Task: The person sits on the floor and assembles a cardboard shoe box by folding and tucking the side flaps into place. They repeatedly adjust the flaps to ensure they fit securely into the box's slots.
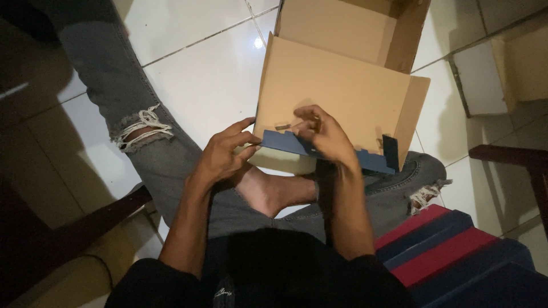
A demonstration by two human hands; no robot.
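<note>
— Two hands on one piece: the left hand (224, 155) pinches the near end of a flat dark blue card piece (288, 142) with a stepped, notched edge, grip clenched on it between thumb and fingers.

— And the right hand (324, 136)?

— It lies over the middle of the same blue piece, fingers curled down against it; that grip looks closed on the piece too, though the fingertips are hidden behind the hand. The piece runs on to the right, past the wrist, and ends in a short upright tab.

— What packaging is about?

— A plain brown cardboard box (342, 85) stands open on the white tiled floor (200, 68) just beyond the hands, its near flap tilted toward the person; the blue piece is held in front of that flap, above the person's crossed legs in grey ripped jeans (142, 137). At lower right sits a stack of red and dark blue pieces (451, 251), cut off by the frame edge.

— Anything unclear?

— Whatever is inside the box is out of sight, and the left side is too dark to read.
</note>
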